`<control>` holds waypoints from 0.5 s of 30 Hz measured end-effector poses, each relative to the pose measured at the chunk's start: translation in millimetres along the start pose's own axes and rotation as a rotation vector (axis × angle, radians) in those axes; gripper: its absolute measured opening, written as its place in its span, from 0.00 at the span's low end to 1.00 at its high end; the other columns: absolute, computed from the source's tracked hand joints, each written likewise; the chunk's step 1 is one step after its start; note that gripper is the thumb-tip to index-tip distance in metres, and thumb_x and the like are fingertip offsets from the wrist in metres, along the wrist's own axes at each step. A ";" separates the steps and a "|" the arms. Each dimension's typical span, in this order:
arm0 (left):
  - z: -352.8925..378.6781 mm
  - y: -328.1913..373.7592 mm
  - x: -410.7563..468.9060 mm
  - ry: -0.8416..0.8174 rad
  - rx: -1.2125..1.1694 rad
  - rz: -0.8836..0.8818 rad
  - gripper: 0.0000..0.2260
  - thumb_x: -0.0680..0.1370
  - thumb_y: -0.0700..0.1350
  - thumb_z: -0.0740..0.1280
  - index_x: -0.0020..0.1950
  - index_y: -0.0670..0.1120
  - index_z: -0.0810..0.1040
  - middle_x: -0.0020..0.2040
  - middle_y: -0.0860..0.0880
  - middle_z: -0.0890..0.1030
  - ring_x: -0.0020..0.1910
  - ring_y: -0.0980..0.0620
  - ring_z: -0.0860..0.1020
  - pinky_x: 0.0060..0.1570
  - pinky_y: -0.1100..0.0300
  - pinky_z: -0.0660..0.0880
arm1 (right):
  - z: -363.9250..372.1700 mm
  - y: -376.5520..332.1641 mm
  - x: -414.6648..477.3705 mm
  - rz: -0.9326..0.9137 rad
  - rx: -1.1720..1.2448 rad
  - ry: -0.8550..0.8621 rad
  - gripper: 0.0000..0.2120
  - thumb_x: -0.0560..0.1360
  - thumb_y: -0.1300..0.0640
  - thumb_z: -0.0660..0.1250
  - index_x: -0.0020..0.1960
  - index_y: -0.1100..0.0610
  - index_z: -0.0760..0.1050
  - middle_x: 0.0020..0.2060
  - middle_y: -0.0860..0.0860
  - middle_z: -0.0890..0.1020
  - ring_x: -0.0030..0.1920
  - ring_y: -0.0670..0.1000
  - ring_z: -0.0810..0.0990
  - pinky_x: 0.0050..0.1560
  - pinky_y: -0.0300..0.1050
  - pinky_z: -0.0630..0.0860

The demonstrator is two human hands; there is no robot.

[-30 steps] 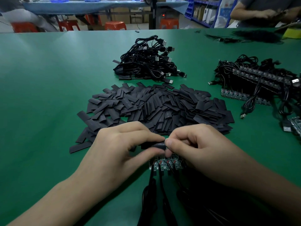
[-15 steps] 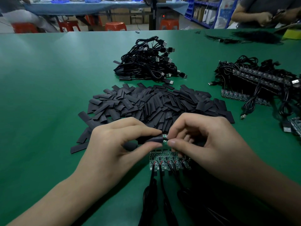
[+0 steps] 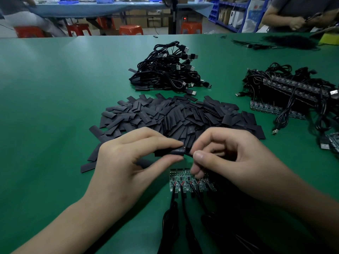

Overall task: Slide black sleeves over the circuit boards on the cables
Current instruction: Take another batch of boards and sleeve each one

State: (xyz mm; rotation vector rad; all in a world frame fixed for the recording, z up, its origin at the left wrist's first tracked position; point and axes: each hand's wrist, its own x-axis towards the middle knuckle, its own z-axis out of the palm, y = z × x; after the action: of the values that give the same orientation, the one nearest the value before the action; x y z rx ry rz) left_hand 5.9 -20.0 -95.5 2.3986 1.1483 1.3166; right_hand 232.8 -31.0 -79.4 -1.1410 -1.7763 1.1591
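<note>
My left hand point(image 3: 128, 162) pinches a black sleeve point(image 3: 169, 152) between thumb and forefinger, held level above the table. My right hand point(image 3: 229, 158) pinches the cable end at the sleeve's right mouth, where a bit of circuit board shows point(image 3: 185, 149). Below the hands lies a row of several green circuit boards point(image 3: 183, 180) with black cables point(image 3: 174, 213) running toward me. A big heap of loose black sleeves point(image 3: 174, 116) lies just beyond the hands.
A bundle of black USB cables point(image 3: 168, 70) sits farther back on the green table point(image 3: 55, 88). At the right lies a pile of cables with boards point(image 3: 286, 92). Another person's hands point(image 3: 297, 22) work at the far right corner. Red stools stand beyond the table.
Both hands rose a little off the row of boards and moved slightly away from me. The sleeve now covers more of the board; only its tip shows at the right mouth.
</note>
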 end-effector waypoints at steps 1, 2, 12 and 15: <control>-0.1 0.2 -0.3 0.003 -0.003 0.002 0.08 0.74 0.47 0.77 0.51 0.47 0.88 0.46 0.53 0.84 0.45 0.59 0.82 0.47 0.69 0.75 | 0.1 -0.3 0.1 0.011 0.008 -0.012 0.04 0.80 0.60 0.70 0.47 0.54 0.80 0.38 0.53 0.87 0.40 0.52 0.87 0.47 0.44 0.83; 0.1 0.5 -0.4 0.001 -0.007 0.008 0.08 0.74 0.47 0.77 0.51 0.47 0.88 0.46 0.54 0.84 0.45 0.59 0.82 0.47 0.70 0.74 | 1.1 -0.6 0.1 0.019 0.020 -0.022 0.04 0.80 0.61 0.69 0.47 0.56 0.81 0.37 0.54 0.87 0.39 0.52 0.87 0.47 0.44 0.83; 2.6 0.4 0.6 0.043 0.017 0.021 0.08 0.73 0.48 0.77 0.51 0.49 0.88 0.50 0.53 0.84 0.51 0.57 0.82 0.55 0.67 0.74 | 9.7 1.0 -1.3 0.006 0.079 0.002 0.05 0.80 0.58 0.70 0.45 0.53 0.81 0.34 0.54 0.85 0.35 0.51 0.84 0.41 0.42 0.81; 4.9 1.6 1.9 0.115 0.001 -0.088 0.11 0.73 0.50 0.77 0.54 0.52 0.87 0.51 0.53 0.81 0.50 0.55 0.81 0.54 0.67 0.74 | 13.0 1.4 -3.7 -0.101 -0.106 0.156 0.06 0.79 0.57 0.70 0.44 0.50 0.80 0.34 0.50 0.84 0.35 0.49 0.84 0.39 0.45 0.81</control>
State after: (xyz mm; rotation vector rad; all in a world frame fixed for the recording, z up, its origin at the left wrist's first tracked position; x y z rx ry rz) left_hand 11.1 -18.8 -96.4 2.2717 1.2687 1.4415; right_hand 222.9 -38.0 -85.5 -1.1559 -1.7702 0.9014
